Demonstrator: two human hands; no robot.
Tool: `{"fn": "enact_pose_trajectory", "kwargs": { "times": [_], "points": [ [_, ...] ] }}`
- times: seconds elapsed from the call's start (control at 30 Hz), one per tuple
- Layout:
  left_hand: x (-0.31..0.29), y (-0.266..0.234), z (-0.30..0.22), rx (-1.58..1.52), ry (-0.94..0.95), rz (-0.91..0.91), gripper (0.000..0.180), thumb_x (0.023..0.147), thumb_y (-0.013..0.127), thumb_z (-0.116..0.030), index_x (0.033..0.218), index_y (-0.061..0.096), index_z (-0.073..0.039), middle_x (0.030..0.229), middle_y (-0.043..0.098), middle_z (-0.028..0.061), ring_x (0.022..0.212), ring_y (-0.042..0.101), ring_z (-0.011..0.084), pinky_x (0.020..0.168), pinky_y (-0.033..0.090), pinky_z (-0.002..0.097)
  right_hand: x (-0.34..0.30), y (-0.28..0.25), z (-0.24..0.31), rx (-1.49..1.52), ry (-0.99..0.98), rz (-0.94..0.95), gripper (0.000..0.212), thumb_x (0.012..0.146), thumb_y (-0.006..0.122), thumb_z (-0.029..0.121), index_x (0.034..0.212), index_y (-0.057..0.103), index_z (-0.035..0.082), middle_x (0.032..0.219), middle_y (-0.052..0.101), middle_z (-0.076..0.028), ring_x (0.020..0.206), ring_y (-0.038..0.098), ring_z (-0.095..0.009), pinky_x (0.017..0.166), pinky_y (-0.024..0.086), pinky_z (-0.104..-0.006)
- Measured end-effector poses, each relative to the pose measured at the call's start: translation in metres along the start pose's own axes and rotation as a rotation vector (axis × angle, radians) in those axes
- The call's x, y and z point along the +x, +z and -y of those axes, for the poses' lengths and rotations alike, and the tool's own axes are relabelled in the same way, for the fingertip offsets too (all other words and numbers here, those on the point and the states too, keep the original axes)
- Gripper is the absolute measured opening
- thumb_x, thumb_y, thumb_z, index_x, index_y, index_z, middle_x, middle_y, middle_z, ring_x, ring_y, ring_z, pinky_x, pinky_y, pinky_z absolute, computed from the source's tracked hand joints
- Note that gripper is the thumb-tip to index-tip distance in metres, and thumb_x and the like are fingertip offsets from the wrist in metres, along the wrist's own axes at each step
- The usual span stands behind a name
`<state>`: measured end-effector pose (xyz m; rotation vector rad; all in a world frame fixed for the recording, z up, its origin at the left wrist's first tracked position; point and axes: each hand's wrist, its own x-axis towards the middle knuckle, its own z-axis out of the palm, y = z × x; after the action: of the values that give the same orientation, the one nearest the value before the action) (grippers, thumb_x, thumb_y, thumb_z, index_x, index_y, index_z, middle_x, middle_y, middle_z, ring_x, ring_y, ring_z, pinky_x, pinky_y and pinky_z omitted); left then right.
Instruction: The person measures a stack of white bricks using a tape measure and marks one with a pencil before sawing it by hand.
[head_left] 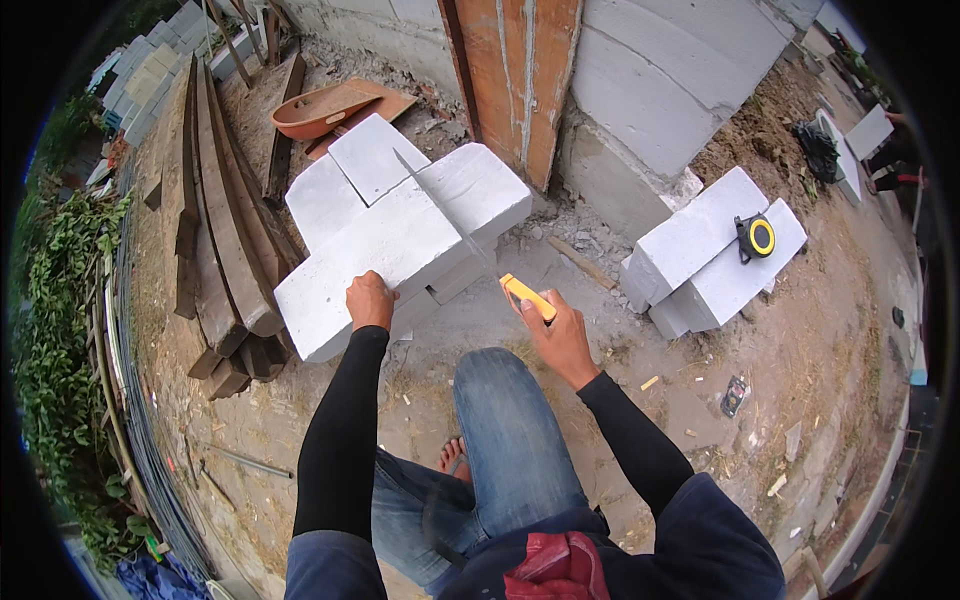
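Observation:
My right hand (562, 340) is wrapped round the yellow handle of a handsaw (527, 297). Its thin blade slants away to the upper left, across a long white building block (375, 245). On the near edge of that block my left hand (371, 300) presses down with its fingers curled; their tips are hidden. The long block rests on other white blocks. Behind it, further white blocks (378, 155) lie close together, one of them (475, 188) to the right of the blade.
Dark timber beams (215, 230) are piled at the left. An orange basin (325, 108) lies behind the blocks, near a wooden door panel (515, 85) and a block wall (665, 80). At the right, a yellow-and-black tape measure (757, 237) sits on white blocks (697, 235). Scraps litter the ground.

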<state>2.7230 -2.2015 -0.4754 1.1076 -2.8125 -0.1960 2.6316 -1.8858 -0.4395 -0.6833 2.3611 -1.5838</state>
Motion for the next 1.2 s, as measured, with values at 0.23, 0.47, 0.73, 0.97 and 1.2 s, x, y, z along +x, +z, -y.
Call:
{"fn": "enact_pose_trajectory", "kwargs": {
  "times": [0.23,0.47,0.73,0.97,1.2],
  "points": [
    [-0.003,0.004,0.031,0.048,0.092,-0.028,0.034,0.057,0.089,-0.017,0.072,0.064,0.001,0.082,0.066,0.0229,0.078,0.067,0.0402,0.067,0.054,0.0469,0.008,0.016,0.020,-0.128,0.055,0.044,0.041,0.092,0.058,0.037,0.080,0.058,-0.002,0.064,0.059,-0.025,0.065,0.060,-0.046,0.058,0.044,-0.0520],
    [0.027,-0.032,-0.012,0.216,0.186,0.218,0.052,0.053,0.090,-0.045,0.077,0.069,-0.003,0.087,0.070,0.0180,0.083,0.069,0.0354,0.073,0.056,0.0441,-0.007,0.012,0.001,-0.161,0.087,-0.032,0.042,0.090,0.058,0.039,0.076,0.058,-0.001,0.061,0.058,-0.021,0.058,0.058,-0.042,0.056,0.044,-0.0490],
    [0.152,0.025,-0.033,-0.035,0.039,0.109,0.054,0.090,0.054,-0.049,0.123,0.061,-0.007,0.120,0.063,0.0206,0.123,0.052,0.0383,0.103,0.037,0.0590,-0.014,0.026,0.006,-0.221,0.121,-0.063,0.044,0.090,0.058,0.041,0.076,0.059,0.000,0.061,0.057,-0.020,0.057,0.058,-0.040,0.056,0.044,-0.0484],
    [0.209,0.127,-0.012,-0.095,0.082,0.091,0.046,0.090,0.044,-0.043,0.107,0.062,-0.004,0.113,0.063,0.0216,0.113,0.055,0.0425,0.098,0.038,0.0617,-0.017,0.029,0.018,-0.223,0.103,-0.101,0.045,0.092,0.056,0.041,0.074,0.056,-0.001,0.062,0.056,-0.022,0.059,0.057,-0.041,0.057,0.044,-0.0478],
    [0.217,0.141,-0.003,-0.063,0.214,-0.034,0.043,0.089,0.048,-0.043,0.092,0.061,-0.002,0.099,0.066,0.0221,0.091,0.063,0.0433,0.085,0.045,0.0564,-0.028,0.034,0.024,-0.213,0.104,-0.140,0.043,0.092,0.056,0.039,0.078,0.055,-0.001,0.061,0.055,-0.021,0.058,0.056,-0.041,0.056,0.043,-0.0463]
  ]
}}
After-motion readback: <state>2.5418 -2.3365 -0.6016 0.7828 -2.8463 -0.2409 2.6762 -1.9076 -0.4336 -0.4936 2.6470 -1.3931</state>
